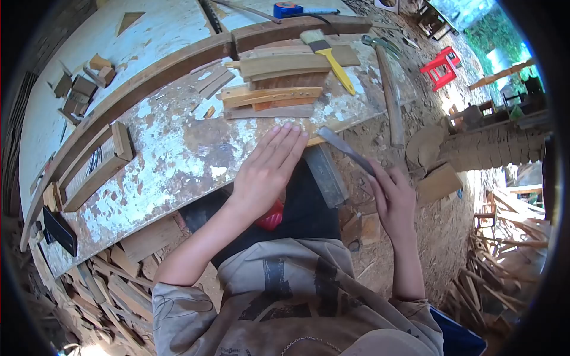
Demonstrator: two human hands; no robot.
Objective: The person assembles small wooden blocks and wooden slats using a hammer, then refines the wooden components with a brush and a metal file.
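Note:
My left hand (270, 169) lies flat near the front edge of the worktable (178, 142), fingers stretched out. From under its fingertips a narrow strip of light wood (315, 141) pokes out to the right. In my right hand (393, 199), fingers closed round its lower end, is a chisel (347, 149) with a flat grey blade. The blade tip points up and left, right by the end of the strip. Just beyond my left fingers lie several stacked wood pieces (273, 95).
A yellow-handled brush (335, 65) and a hammer (389, 95) lie at the table's right. Farther back is a blue tape measure (288, 9). At left are a wooden tray (98, 169), small blocks (80, 92) and a phone (60, 231). A red stool (440, 68) stands beyond.

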